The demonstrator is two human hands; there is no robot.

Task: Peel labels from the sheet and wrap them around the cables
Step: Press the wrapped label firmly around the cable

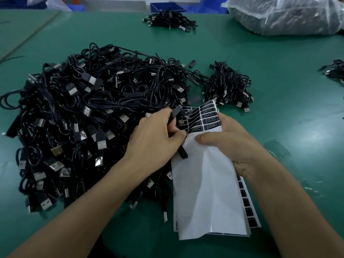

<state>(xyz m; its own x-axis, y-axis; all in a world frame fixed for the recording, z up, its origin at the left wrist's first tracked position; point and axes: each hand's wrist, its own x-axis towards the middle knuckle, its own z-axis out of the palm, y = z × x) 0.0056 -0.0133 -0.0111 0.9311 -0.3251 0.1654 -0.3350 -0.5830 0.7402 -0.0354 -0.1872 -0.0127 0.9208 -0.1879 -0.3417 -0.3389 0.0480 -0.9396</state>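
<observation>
A big heap of black USB cables (pixel 89 112) covers the left of the green table. My left hand (pixel 156 138) grips one black cable part (pixel 175 114), whose other end pokes out below the palm (pixel 183 152). My right hand (pixel 230 144) holds a white label sheet (pixel 206 192), thumb pressed on its front. The sheet's top curls back and shows rows of black labels (pixel 204 118) with white print. My left fingertips touch the sheet's left edge by the lowest labels. More label sheets lie stacked under the held one.
A smaller bundle of cables (pixel 227 86) lies just behind the sheet. Another pile (pixel 169 20) sits at the back, and more cables (pixel 333 70) at the right edge. A clear plastic bag (pixel 286 13) fills the back right. Blue bins (pixel 167 6) stand behind the table.
</observation>
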